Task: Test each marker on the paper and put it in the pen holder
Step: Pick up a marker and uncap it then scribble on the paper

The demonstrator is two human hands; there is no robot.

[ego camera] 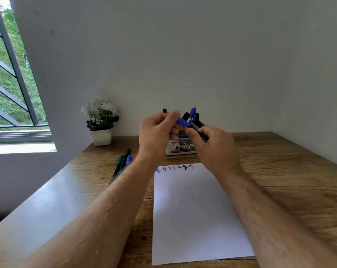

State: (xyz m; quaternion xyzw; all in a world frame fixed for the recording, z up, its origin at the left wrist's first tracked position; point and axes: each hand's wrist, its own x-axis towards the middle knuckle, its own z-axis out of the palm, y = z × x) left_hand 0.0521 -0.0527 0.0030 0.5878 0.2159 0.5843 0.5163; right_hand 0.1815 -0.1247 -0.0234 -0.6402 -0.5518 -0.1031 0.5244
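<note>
A: Head cam, centre of frame: both forearms are reaching up from the bottom corners, hands meeting just above mid-frame, in front of the pen holder [180,147].

B: Left hand [157,130] doing what?

A: Fingers are curling round a blue cap [181,122], thumb up on top, cap end poking out to the right. Wrist is bending back a bit, back of hand facing the cam.

B: And the right hand [215,147]?

A: Sitting lower and to the right, fingers clenching round a dark marker [200,133]. The barrel is running up-left toward the cap. Can't tell if cap and marker are touching, the fingertips are hiding the join.

B: Paper?

A: White paper [194,213] is lying flat on the wooden table [279,171], lower centre, between the forearms. A row of small scribbles [176,168] in blue, black and red is running along its top edge.

B: Holder?

A: It's standing at the back by the wall, w/ a blue marker [192,112] and black ones sticking up out of it.

B: Other markers?

A: A few green, black and blue spare markers [123,161] are lying left of the paper, partly behind the left forearm. Potted plant [101,120] w/ white flowers at the table's left-centre back corner, window [9,74] upper left.
</note>
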